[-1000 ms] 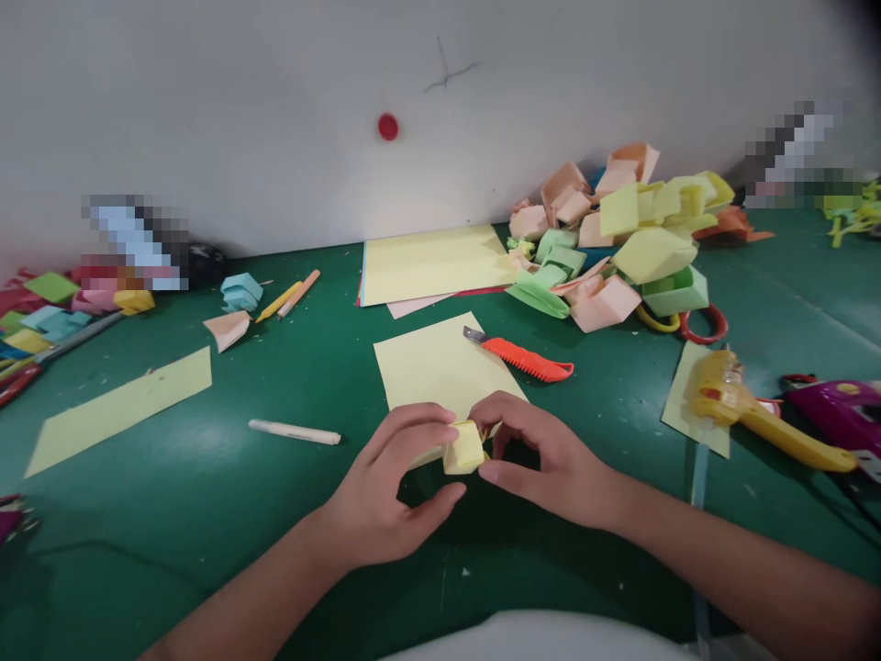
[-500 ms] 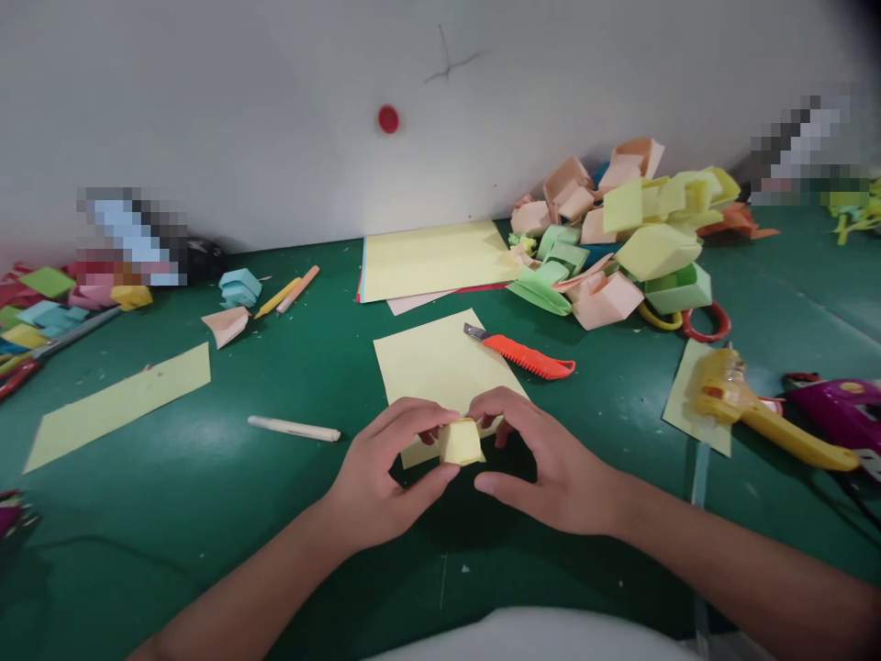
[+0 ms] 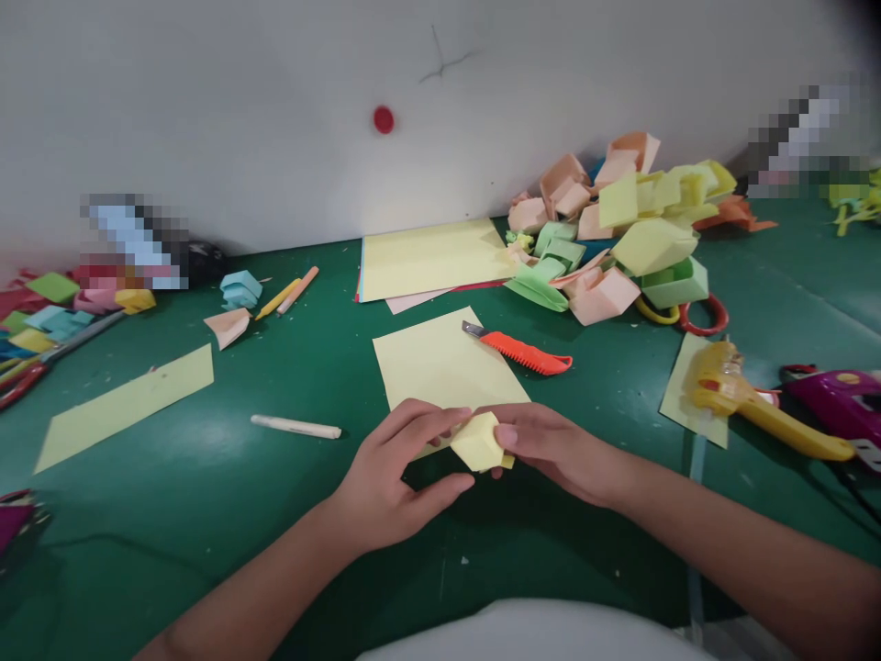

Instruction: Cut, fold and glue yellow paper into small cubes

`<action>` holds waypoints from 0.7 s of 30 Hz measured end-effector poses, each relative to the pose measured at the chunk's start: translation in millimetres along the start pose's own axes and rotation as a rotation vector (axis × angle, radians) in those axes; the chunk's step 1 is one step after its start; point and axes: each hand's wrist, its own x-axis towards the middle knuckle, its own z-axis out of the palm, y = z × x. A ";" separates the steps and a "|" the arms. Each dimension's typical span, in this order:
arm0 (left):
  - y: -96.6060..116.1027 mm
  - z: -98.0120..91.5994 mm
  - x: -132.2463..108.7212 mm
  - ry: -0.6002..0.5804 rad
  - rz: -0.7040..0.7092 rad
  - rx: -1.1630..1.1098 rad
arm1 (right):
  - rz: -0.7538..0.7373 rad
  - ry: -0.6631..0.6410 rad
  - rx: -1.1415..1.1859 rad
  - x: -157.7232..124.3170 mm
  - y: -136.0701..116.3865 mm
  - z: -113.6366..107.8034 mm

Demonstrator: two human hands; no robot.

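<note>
A small folded yellow paper box (image 3: 476,442) is tilted between my hands above the green table. My right hand (image 3: 561,450) pinches it at its right side, thumb on the near face. My left hand (image 3: 399,477) is beside it on the left, thumb and fingers apart, its fingertips close to the box's upper edge; whether they touch it I cannot tell. Just beyond the hands lies a pale yellow paper sheet (image 3: 440,358), partly covered by them. On that sheet's right edge rests an orange utility knife (image 3: 527,352), blade pointing left.
A white pen (image 3: 295,426) and a pale paper strip (image 3: 130,404) lie to the left. Stacked paper sheets (image 3: 433,260) are against the wall. Folded paper pieces (image 3: 606,275) are heaped at the back right, near a yellow glue gun (image 3: 771,413) and a purple tool (image 3: 830,404).
The box has turned and shifted slightly right, showing other faces. My right hand has closed on it, while my left thumb and fingers have come away from their pinch.
</note>
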 end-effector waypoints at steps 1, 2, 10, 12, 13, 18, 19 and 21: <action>0.6 1.1 0.3 0.015 0.000 0.005 | 0.030 -0.009 0.051 0.1 1.1 1.0; 1.2 2.2 0.5 0.030 0.006 0.009 | 0.053 -0.018 0.101 0.1 2.4 2.3; 2.0 3.5 0.0 0.112 0.061 0.037 | 0.106 -0.074 0.282 0.9 8.2 8.2; 1.6 2.9 -0.6 0.110 0.049 0.037 | 0.096 -0.046 0.282 1.4 7.9 7.1; 1.7 2.9 -0.9 0.104 0.045 0.034 | 0.090 -0.026 0.271 1.6 7.4 6.7; 4.3 6.6 -2.0 0.116 0.025 0.017 | 0.100 0.136 0.149 2.2 1.2 9.3; 4.7 7.5 -2.2 0.121 0.020 0.022 | 0.110 0.160 0.126 2.3 0.1 10.3; 5.2 8.5 -2.5 0.118 0.007 0.033 | 0.118 0.180 0.080 2.4 -1.0 11.9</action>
